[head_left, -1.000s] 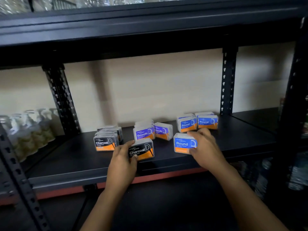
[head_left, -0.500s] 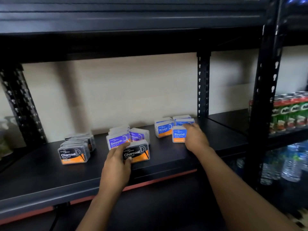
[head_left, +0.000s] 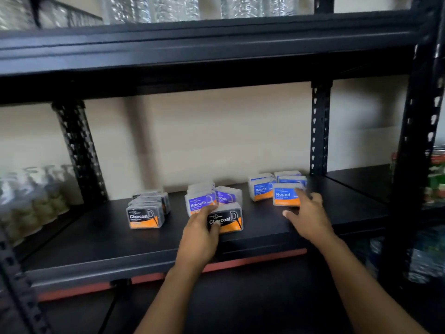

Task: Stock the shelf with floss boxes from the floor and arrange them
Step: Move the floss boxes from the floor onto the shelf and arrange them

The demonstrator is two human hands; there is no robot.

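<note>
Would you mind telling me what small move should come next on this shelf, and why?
Probably slide the black Charcoal floss box that the left hand grips leftward to the Charcoal stack. It stands alone in front of the purple Smooth boxes, apart from its own kind.

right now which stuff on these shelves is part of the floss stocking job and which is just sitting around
Part of the job:
- Charcoal box, gripped by the left hand
- Round box, touched by the right hand
- Smooth boxes
- Charcoal stack
- shelf

Just sitting around:
- spray bottles
- cans
- water bottles
</note>
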